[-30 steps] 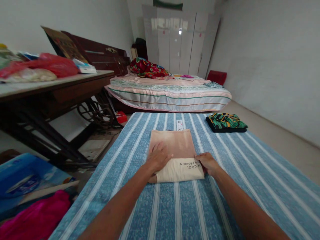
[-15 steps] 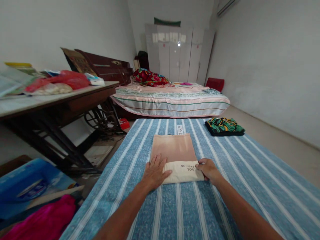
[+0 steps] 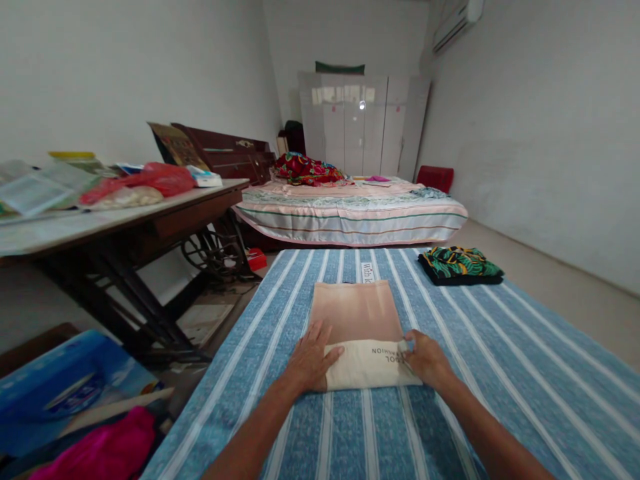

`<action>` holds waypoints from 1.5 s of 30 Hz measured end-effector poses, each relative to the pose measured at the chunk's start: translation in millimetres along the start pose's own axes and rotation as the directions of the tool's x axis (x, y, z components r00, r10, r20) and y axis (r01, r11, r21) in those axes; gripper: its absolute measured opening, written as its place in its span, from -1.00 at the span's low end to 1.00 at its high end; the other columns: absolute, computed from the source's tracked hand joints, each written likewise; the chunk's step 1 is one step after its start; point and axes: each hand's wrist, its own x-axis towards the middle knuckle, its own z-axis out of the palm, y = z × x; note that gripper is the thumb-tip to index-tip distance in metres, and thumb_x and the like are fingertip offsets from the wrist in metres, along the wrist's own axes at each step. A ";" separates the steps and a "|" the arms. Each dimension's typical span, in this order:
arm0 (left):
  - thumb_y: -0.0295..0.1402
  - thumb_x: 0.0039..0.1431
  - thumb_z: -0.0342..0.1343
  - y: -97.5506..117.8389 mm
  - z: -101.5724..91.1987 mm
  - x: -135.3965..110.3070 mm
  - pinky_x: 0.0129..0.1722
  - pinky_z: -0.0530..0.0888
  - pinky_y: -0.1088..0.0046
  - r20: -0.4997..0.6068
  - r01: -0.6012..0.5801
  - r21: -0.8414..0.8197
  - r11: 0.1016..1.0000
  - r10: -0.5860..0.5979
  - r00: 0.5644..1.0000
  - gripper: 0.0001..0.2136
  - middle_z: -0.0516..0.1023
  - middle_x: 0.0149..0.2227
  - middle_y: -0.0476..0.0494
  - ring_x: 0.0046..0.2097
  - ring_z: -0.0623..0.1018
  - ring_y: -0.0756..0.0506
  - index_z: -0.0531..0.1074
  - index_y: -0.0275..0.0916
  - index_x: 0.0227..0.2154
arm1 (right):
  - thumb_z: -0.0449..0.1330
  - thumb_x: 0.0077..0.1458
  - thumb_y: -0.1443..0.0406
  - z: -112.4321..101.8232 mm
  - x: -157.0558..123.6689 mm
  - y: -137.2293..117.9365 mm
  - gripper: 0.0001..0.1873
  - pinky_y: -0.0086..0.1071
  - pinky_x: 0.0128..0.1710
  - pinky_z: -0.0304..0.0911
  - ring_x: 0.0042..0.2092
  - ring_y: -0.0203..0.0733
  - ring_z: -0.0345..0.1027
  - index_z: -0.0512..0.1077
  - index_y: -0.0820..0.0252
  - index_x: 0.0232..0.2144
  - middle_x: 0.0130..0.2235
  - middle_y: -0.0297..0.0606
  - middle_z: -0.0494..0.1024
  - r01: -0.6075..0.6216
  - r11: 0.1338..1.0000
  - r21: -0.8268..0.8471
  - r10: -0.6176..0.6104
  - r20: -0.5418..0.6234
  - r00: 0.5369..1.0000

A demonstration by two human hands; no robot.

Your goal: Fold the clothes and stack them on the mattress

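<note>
A folded shirt (image 3: pixel 356 313), tan at the far part with a cream flap turned over its near part, lies flat on the blue striped cover. Dark lettering on the flap appears upside down. My left hand (image 3: pixel 311 357) rests palm down across the shirt's left edge, fingers stretched out and thumb on the cream part. At the opposite side, my right hand (image 3: pixel 426 357) pinches the right edge of the cream flap between thumb and fingers. The underside of the shirt is hidden.
A dark folded garment with green and yellow pattern (image 3: pixel 460 265) sits at the far right of the striped cover (image 3: pixel 340 440). Left stands a sewing-machine table (image 3: pixel 190 203) with bags on it, a blue package (image 3: pixel 65 380) below. Beyond is a bed (image 3: pixel 350 223).
The view has tilted up slightly. My right hand has shifted a little along the flap's right edge, toward its upper corner. My left hand stays on the shirt's left side.
</note>
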 end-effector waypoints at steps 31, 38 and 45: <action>-0.12 0.24 -0.17 -23.8 8.3 -1.6 0.23 -0.01 0.10 -0.034 0.013 0.025 1.000 -0.012 0.999 -0.47 -0.06 0.31 -0.29 0.32 -0.05 -0.21 0.14 -0.29 0.20 | -0.10 0.20 0.01 20.4 -20.3 -8.4 -0.29 -0.01 0.22 -0.16 0.31 0.03 -0.23 0.06 0.39 0.23 0.28 0.06 0.00 0.336 0.890 -0.308 -0.338 0.050 0.940; -0.13 0.15 -0.03 -20.7 -5.0 -51.6 0.25 -0.03 0.06 -0.017 -0.075 0.012 0.997 0.075 0.997 -0.46 0.10 0.27 -0.29 0.30 0.04 -0.24 0.21 -0.29 0.15 | 0.08 0.09 0.30 16.0 -59.9 8.1 -0.44 -0.06 0.21 -0.06 0.25 0.03 -0.01 0.20 0.22 0.17 0.23 -0.07 0.19 0.577 0.708 -0.407 -0.621 0.029 0.783; -0.39 0.05 0.00 -25.1 2.9 -79.1 0.26 0.03 0.13 -0.126 -0.097 -0.106 0.990 0.083 0.989 -0.50 0.21 0.23 -0.19 0.25 0.18 -0.18 0.24 -0.20 0.12 | -0.07 0.03 0.59 21.4 -64.6 16.3 -0.42 -0.11 0.13 0.11 0.18 0.04 0.14 0.27 0.27 0.11 0.14 0.00 0.31 0.564 0.633 -0.531 -0.661 0.009 0.750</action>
